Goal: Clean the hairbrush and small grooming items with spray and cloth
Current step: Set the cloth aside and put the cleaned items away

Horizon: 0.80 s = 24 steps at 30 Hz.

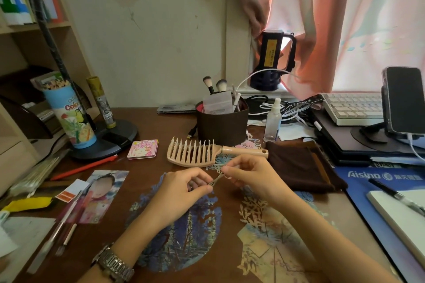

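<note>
2 bare forearms come up from the bottom edge of the head view, with no sleeve showing on either. The left hand and the right hand wear no gloves and no rings that can be made out. The nails look short and unpainted. The left wrist carries a metal wristwatch on a silver-grey link bracelet made of rows of small rectangular links; its face is turned away and cannot be read. The right wrist carries nothing.

Beige vented hairbrush bristles-up beside brown cloth (spray bottle upright behind)
</note>
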### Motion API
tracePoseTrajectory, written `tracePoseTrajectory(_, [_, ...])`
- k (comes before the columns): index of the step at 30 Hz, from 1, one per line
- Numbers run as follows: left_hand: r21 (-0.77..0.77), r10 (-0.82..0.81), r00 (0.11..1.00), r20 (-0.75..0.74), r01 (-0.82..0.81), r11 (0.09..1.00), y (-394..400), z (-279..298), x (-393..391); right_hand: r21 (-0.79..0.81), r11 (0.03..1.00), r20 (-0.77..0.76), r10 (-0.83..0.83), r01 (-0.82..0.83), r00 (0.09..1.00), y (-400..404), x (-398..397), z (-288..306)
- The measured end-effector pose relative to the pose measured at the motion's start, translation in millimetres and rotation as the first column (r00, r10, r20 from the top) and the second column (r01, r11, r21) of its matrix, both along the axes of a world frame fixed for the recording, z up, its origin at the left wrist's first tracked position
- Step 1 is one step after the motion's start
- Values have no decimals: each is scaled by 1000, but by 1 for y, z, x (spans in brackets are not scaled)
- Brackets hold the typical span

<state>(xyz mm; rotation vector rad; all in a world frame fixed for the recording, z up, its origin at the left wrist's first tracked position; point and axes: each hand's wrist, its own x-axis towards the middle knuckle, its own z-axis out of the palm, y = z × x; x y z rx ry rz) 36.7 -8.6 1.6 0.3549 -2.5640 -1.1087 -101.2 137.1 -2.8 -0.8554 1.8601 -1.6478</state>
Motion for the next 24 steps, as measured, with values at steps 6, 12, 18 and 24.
tracePoseTrajectory(6, [23, 10, 1000, -15, -10, 1000, 2, -3, -1, 9, 999, -18, 41, -40, 999, -1, -1, 5])
tracePoseTrajectory(12, [16, 24, 998, -62, -23, 1000, -1, -3, -1, 55, 995, -155, 90, -83, 984, -5, -4, 22])
tracePoseTrajectory(18, [-354, -17, 999, -52, -3, 935, -4, 3, 4, 169, 986, -450, 78, -1, 890, -8, -28, 50])
tracePoseTrajectory(24, [-446, 10, 998, -58, -35, 894, -14, 0, 6, 142, 985, -545, -7, 100, 838, -22, -60, 71])
